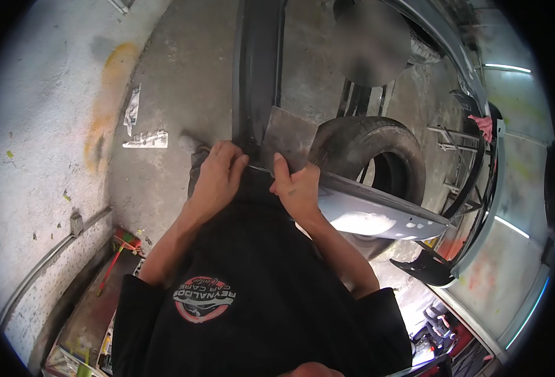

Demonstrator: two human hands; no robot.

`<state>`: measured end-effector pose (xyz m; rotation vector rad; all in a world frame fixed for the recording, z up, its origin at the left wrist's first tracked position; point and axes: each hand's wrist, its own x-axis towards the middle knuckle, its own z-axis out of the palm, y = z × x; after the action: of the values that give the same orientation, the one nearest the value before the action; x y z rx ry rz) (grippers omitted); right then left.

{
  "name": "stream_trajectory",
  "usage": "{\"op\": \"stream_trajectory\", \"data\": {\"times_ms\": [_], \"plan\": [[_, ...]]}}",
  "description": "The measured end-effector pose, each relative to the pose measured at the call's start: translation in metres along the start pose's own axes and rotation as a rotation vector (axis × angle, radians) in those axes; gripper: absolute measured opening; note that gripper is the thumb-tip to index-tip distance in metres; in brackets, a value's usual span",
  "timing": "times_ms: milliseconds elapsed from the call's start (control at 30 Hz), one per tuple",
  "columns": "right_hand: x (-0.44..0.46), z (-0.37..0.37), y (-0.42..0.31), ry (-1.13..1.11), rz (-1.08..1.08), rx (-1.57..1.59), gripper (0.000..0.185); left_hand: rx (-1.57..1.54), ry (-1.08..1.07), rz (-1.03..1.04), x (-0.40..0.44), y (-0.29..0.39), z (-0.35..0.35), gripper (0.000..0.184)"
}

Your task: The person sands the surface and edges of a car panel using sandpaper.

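Observation:
A long dark grey panel (257, 69) runs from the top of the view down to the front of my body. My left hand (222, 166) is at its lower end, with thumb and fingers pinched together; what they hold, if anything, is hidden. To the right, my right hand (296, 182) grips the lower edge of a thin grey sheet (292, 133), its thumb lying on top. The sheet is tilted beside the panel. Below and right of that hand extends a glossy grey painted part (371, 210).
A large tire (371, 135) lies at the right behind the painted part. Scraps of paper (145, 139) are on the concrete floor (183, 75). A painted wall (44, 125) stands at left. Metal stands (460, 147) and a pink cloth (482, 127) are farther right.

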<state>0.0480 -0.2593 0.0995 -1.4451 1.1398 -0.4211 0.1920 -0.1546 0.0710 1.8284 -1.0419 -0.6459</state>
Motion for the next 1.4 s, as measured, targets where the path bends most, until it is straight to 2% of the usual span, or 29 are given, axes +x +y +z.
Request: {"op": "stream_trajectory", "data": {"times_ms": [233,333,433,533,633,733,833,933,1033,1133,1233,1400], "plan": [[0.006,0.000,-0.005,-0.014,-0.042,-0.034,0.026,-0.032,0.033,-0.027,-0.003,-0.004,0.002,0.011],[0.016,-0.002,0.012,-0.038,-0.184,-0.108,0.025,-0.065,0.037,-0.069,-0.004,-0.004,0.002,0.011],[0.018,-0.005,0.003,-0.057,-0.121,-0.087,0.026,-0.090,0.032,-0.111,-0.005,-0.005,0.003,0.012],[0.030,-0.007,0.007,-0.079,-0.266,-0.216,0.033,-0.062,0.008,-0.150,-0.006,-0.007,0.001,0.013],[0.030,-0.020,-0.020,-0.216,-0.063,-0.236,0.042,-0.032,-0.045,-0.166,0.000,-0.011,-0.001,0.015],[0.020,-0.023,-0.021,-0.211,-0.026,-0.195,0.046,-0.018,-0.062,-0.154,0.005,-0.010,-0.007,0.017],[0.007,-0.020,-0.009,-0.130,0.076,-0.052,0.045,-0.016,-0.071,-0.184,0.007,0.000,-0.009,0.019],[0.003,-0.014,-0.009,-0.089,0.034,-0.076,0.028,-0.010,-0.077,-0.195,0.004,-0.001,-0.010,0.020],[0.005,-0.001,0.006,-0.035,-0.074,-0.116,0.024,-0.053,-0.047,-0.162,0.003,-0.010,-0.007,0.020],[0.002,0.006,0.010,0.045,-0.125,-0.062,0.023,-0.098,-0.043,-0.202,0.001,-0.009,-0.008,0.020],[0.002,0.012,0.018,0.069,-0.081,-0.026,0.022,-0.134,-0.042,-0.247,-0.001,-0.013,-0.006,0.021],[0.012,0.008,0.019,0.024,-0.202,-0.110,0.023,-0.200,0.008,-0.226,-0.006,-0.022,-0.003,0.022]]}}
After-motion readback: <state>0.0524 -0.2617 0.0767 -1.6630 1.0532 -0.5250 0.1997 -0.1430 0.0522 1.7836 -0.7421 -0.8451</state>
